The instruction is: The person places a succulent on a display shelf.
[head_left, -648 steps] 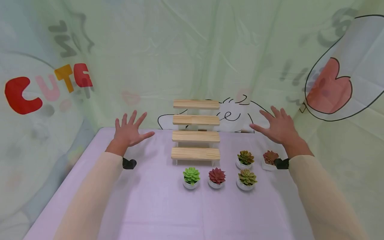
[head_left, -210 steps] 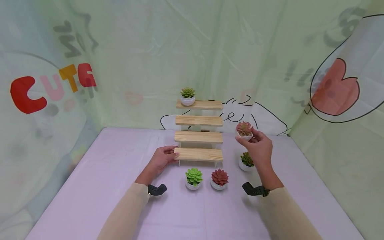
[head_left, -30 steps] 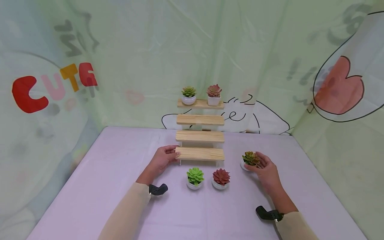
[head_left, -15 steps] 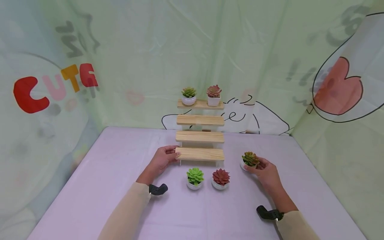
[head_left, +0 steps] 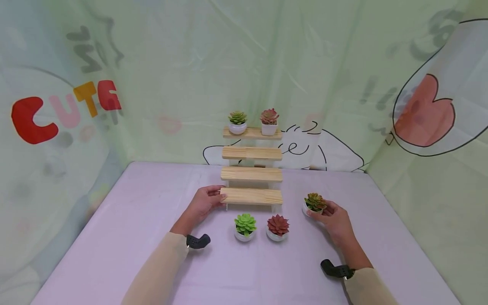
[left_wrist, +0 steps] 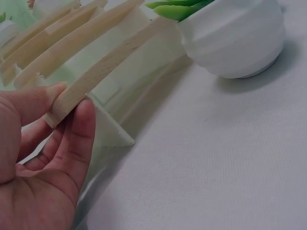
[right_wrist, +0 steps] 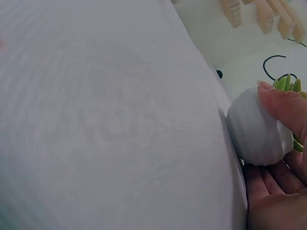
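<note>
My left hand pinches the left end of the lowest wooden shelf of a four-tier stand, thumb on top and fingers beneath, as the left wrist view shows. My right hand grips a white round pot holding a green-and-brown succulent, right of the stand. In the right wrist view the thumb lies across the ribbed white pot, with fingers under its far side. On the top shelf stand a green succulent at left and a pinkish one in a square pot at right.
In front of the stand, a bright green succulent and a dark red succulent sit in white pots on the pale tablecloth. A printed curtain rises behind the table.
Over the last second my right hand has closed its fingers in around the green-and-brown succulent's pot. Earlier, the pinkish succulent moved from my right hand to the top shelf. The left hand keeps its grip.
</note>
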A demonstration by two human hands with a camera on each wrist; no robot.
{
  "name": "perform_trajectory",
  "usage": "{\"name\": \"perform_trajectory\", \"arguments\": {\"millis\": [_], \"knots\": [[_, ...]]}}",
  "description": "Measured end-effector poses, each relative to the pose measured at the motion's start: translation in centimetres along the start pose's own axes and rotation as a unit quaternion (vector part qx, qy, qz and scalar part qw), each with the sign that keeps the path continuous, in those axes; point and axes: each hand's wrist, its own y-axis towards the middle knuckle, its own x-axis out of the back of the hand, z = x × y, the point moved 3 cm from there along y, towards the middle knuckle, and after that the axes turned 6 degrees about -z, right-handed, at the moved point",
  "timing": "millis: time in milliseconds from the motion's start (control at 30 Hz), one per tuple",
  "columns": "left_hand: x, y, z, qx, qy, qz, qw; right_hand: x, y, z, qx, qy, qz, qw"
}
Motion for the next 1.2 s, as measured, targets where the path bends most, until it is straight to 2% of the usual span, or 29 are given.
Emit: {"name": "perform_trajectory", "arguments": {"millis": [200, 500, 767, 867, 1000, 1200], "knots": [[-0.1, 0.1, 0.1, -0.004, 0.006, 0.001, 1.0000, 0.0, -0.2, -0.2, -0.007, 0.016, 0.004, 1.000], [-0.5, 0.0, -0.2, -0.008, 0.022, 0.008, 0.9997, 0.4, -0.1, -0.3, 0.015, -0.001, 0.011, 1.000], [0.0, -0.3, 0.2, -0.009, 0.018, -0.005, 0.9998, -0.2, -0.1, -0.3, 0.026, 0.005, 0.005, 1.000], [0.1, -0.3, 0.5, -0.012, 0.016, 0.000, 0.9998, -0.5, -0.2, -0.3, 0.019, 0.003, 0.002, 1.000], [0.0, -0.2, 0.7, -0.018, 0.004, 0.014, 0.9997, -0.6, -0.5, 0.4, 0.016, -0.005, -0.009, 1.000], [0.1, 0.2, 0.3, -0.029, -0.012, 0.019, 0.9993, -0.8, -0.7, 2.6, 0.031, -0.006, -0.022, 0.999]]}}
